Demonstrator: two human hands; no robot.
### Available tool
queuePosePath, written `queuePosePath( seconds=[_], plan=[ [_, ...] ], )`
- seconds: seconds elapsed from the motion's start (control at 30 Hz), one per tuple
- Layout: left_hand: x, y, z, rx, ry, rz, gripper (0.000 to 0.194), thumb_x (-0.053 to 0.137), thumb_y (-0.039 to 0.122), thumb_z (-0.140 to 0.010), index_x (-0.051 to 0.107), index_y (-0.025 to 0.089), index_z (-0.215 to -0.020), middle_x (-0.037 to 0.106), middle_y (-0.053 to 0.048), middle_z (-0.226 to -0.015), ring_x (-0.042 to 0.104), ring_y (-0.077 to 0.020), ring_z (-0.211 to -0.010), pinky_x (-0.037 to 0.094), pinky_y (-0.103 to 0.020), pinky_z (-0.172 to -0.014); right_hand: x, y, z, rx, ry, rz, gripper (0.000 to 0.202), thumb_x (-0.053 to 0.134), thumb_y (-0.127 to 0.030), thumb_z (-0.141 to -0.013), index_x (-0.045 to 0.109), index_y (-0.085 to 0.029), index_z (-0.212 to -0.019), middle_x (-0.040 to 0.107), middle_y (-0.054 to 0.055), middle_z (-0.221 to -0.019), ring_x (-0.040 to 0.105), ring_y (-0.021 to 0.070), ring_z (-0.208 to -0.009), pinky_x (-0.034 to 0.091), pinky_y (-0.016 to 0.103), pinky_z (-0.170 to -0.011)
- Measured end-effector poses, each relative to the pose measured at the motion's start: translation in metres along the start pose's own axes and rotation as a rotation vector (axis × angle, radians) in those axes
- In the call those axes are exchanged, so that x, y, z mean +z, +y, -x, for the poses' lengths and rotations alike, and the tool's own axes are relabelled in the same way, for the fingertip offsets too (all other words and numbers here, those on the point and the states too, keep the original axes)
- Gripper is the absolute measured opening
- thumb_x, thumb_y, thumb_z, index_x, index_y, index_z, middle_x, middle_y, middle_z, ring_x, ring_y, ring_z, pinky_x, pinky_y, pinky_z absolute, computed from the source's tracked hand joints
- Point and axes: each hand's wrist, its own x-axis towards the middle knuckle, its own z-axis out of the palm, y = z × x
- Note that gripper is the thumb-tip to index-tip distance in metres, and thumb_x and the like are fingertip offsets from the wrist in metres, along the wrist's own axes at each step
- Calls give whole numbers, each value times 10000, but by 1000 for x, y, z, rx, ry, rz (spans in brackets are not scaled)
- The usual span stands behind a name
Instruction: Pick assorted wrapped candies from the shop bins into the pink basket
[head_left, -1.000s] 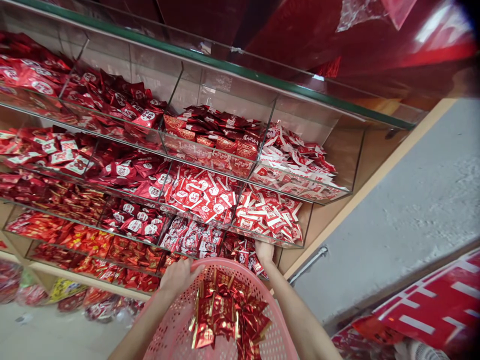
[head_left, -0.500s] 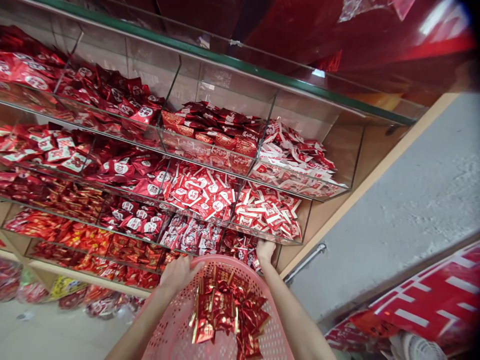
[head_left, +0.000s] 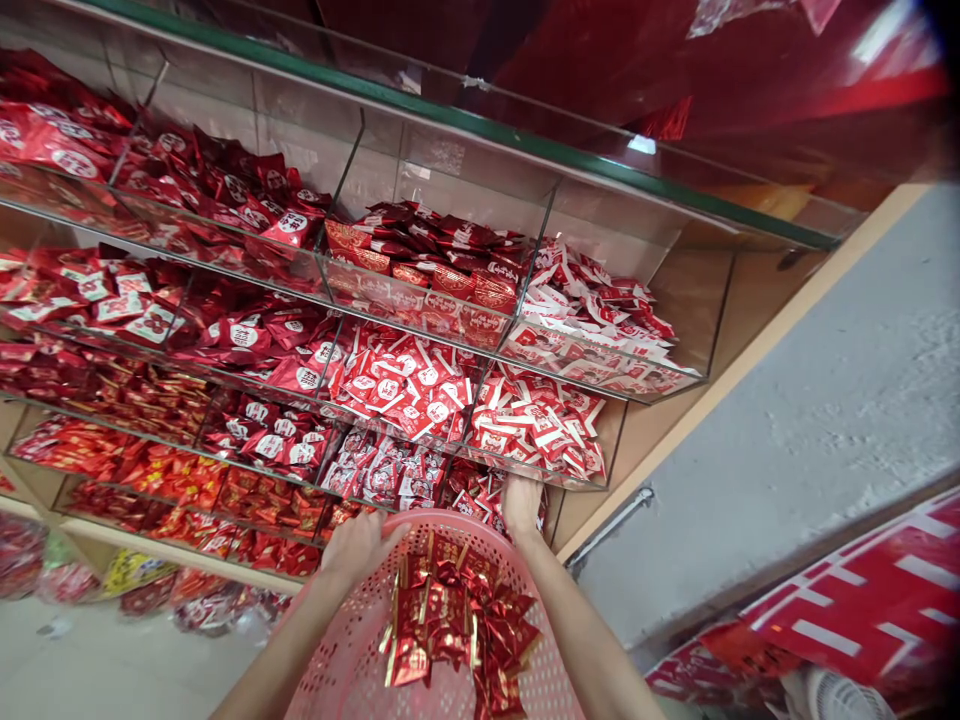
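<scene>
My left hand [head_left: 357,548] is closed over the rim of a pink perforated plastic basket [head_left: 341,655], at its far left side. Inside the basket lies a pile of shiny red and gold candy packets [head_left: 450,620]. My right hand [head_left: 523,505] reaches past the basket into a low right compartment of the shelf, among small red and white candy packets [head_left: 480,492]. Its fingers are hidden under the shelf edge above and among the packets, so I cannot see whether they hold any.
Tiered glass-fronted compartments [head_left: 420,310] full of red candy packets stand ahead. A green-edged glass shelf [head_left: 480,115] runs above them. Grey wall [head_left: 825,400] and a wooden side panel [head_left: 750,350] border the right. Bagged goods [head_left: 217,608] lie on the floor at lower left.
My right hand has shifted slightly left and inward within the compartment. My left hand and the basket stay in place.
</scene>
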Motion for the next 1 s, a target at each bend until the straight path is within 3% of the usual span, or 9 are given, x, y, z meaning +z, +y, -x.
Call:
queuePosePath(
  seconds=[0.17, 0.4, 0.73, 0.87, 1.0],
  plan=[
    [2, -2, -1, 24, 20, -18, 604, 217, 585, -784, 586, 133, -941, 636, -147, -850, 600, -273, -824, 432, -356, -723, 10, -21, 1, -240, -236, -43, 241, 420, -230, -785, 577, -222, -967, 570, 47, -1035, 446, 197, -1032, 237, 318, -921],
    [1, -1, 2, -7, -22, -9, 629, 240, 608, -769, 590, 121, -960, 624, -162, -879, 586, -262, -879, 413, -337, -769, 28, -25, -14, -303, -479, -61, 344, 597, -288, -654, 579, -262, -997, 624, -3, -865, 490, 189, -901, 308, 284, -782],
    [4, -3, 4, 10, -37, -29, 613, 249, 598, -773, 581, 124, -976, 627, -158, -875, 589, -253, -872, 420, -329, -760, 17, -15, -8, -236, -444, -42, 349, 490, -183, -714, 532, -253, -1053, 592, 20, -944, 458, 185, -962, 275, 292, -809],
    [1, -1, 5, -14, -56, -20, 634, 243, 608, -765, 581, 115, -975, 624, -164, -886, 585, -262, -886, 418, -330, -763, 11, -23, -4, -239, -419, -25, 358, 489, -211, -723, 518, -251, -1077, 513, 48, -1118, 376, 234, -1079, 237, 344, -857],
    [1, -2, 6, 14, -31, -25, 641, 220, 611, -765, 582, 122, -967, 627, -160, -867, 585, -266, -882, 421, -333, -749, 10, -33, -2, -301, -447, -33, 318, 449, -192, -752, 544, -268, -1046, 537, 23, -1085, 384, 210, -1051, 232, 334, -855]
  ],
)
